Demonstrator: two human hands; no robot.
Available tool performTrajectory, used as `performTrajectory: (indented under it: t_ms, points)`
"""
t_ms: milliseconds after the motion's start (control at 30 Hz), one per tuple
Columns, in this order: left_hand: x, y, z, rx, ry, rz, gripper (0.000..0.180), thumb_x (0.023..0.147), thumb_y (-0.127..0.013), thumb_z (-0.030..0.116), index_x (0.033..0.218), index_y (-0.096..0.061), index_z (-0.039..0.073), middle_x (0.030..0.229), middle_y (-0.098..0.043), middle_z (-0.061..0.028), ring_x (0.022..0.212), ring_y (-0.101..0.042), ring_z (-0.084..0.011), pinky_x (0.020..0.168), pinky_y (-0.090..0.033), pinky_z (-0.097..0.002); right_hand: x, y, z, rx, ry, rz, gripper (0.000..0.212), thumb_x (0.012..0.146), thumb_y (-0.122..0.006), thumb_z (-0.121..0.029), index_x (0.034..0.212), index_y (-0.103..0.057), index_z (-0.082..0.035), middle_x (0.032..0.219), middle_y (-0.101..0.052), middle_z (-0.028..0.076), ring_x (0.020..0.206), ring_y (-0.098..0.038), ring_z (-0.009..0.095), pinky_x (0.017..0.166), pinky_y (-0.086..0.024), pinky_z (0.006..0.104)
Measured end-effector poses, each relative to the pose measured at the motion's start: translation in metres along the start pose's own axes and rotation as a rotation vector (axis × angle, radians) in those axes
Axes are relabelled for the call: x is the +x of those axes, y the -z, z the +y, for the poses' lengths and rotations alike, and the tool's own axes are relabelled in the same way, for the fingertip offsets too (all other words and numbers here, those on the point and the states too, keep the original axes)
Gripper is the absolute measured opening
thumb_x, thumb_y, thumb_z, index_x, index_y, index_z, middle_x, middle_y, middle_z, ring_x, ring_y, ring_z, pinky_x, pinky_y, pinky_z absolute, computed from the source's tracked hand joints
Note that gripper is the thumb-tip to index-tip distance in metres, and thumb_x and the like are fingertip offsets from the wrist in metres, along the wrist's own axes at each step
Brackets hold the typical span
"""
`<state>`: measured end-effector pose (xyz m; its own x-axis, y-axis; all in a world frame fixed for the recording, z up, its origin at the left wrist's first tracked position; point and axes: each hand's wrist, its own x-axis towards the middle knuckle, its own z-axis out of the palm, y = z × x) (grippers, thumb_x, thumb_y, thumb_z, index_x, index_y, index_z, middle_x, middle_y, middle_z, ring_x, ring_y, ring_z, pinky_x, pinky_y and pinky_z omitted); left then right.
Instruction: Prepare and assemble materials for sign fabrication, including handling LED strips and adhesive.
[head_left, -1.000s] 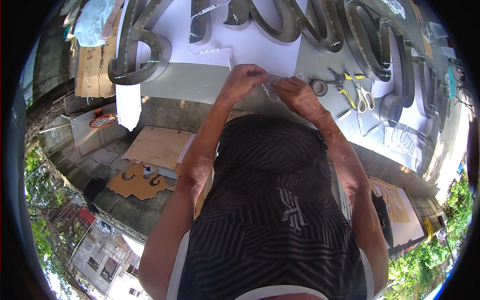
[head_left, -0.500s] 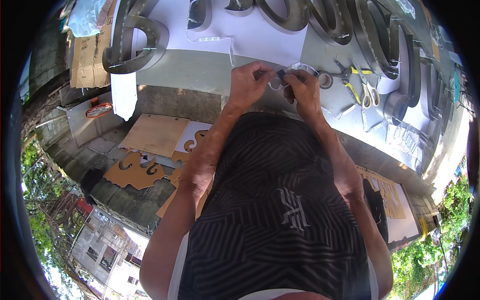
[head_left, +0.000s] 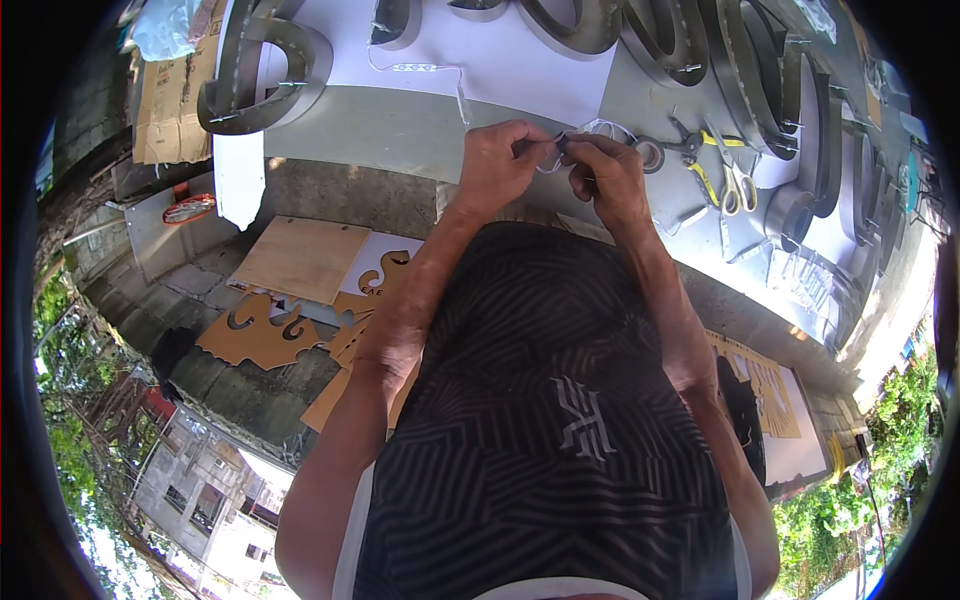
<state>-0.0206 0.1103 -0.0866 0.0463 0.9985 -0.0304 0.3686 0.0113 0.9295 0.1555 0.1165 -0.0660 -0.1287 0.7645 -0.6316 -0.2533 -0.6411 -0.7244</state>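
Note:
My left hand (head_left: 499,168) and my right hand (head_left: 611,172) meet at the table's near edge, fingertips almost touching. Both pinch around a short dark strip (head_left: 562,143) that looks like black tape; the fingers mostly cover it. Thin white wire (head_left: 550,166) loops close by the fingertips. A roll of black tape (head_left: 650,155) lies just right of my right hand. Left of my left hand, a string of small white LED modules (head_left: 414,68) on thin wire hangs from a metal channel letter (head_left: 394,26).
Yellow-handled pliers (head_left: 690,145) and scissors (head_left: 738,188) lie right of the tape. Large metal channel letters (head_left: 265,105) stand along the grey table (head_left: 350,130). Cut-out brown boards (head_left: 262,330) lie lower left; a cardboard box (head_left: 172,110) stands far left.
My fingers have closed in over the dark strip, which shows less now. My right hand has tilted slightly. The whole view has shifted a little.

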Motion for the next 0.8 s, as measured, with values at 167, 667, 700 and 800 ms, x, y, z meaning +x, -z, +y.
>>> performTrajectory:
  t_ms: [167, 667, 700, 800]
  points:
    - [0.0, 0.001, -0.001, -0.048, 0.067, -0.039, 0.009, 0.085, -0.076, 0.006, 0.091, -0.074, 0.001, 0.072, -0.071, -0.0031, 0.056, -0.057, -0.005, 0.052, -0.047, -0.0221, 0.002, 0.002, 0.001, 0.039, -0.044, -0.014, 0.025, 0.088, -0.068, -0.012, 0.106, -0.069, 0.006, 0.076, -0.066, 0.008, 0.048, -0.053, 0.011, 0.041, -0.037, 0.0243]
    - [0.005, 0.009, 0.006, -0.101, 0.249, -0.12, 0.011, 0.086, -0.077, 0.009, 0.093, -0.075, 0.001, 0.07, -0.069, -0.0018, 0.056, -0.056, -0.0049, 0.051, -0.046, -0.0217, 0.009, 0.008, 0.007, 0.14, -0.111, -0.061, 0.023, 0.087, -0.071, -0.011, 0.107, -0.07, 0.002, 0.069, -0.057, 0.0, 0.052, -0.045, 0.008, 0.045, -0.026, 0.0241]
    - [0.005, 0.01, 0.006, -0.102, 0.249, -0.118, 0.011, 0.086, -0.077, 0.009, 0.093, -0.075, 0.001, 0.07, -0.069, -0.0018, 0.056, -0.056, -0.0049, 0.051, -0.046, -0.0217, 0.009, 0.008, 0.007, 0.139, -0.112, -0.063, 0.023, 0.087, -0.071, -0.011, 0.107, -0.07, 0.002, 0.069, -0.057, 0.0, 0.052, -0.045, 0.008, 0.045, -0.026, 0.0241]
    - [0.006, 0.013, 0.006, -0.116, 0.273, -0.146, 0.012, 0.086, -0.077, 0.011, 0.093, -0.075, 0.001, 0.07, -0.069, -0.0013, 0.056, -0.056, -0.0048, 0.051, -0.046, -0.0214, 0.009, 0.008, 0.006, 0.166, -0.14, -0.085, 0.023, 0.087, -0.071, -0.01, 0.107, -0.07, 0.002, 0.069, -0.057, 0.0, 0.051, -0.044, 0.008, 0.045, -0.026, 0.0242]
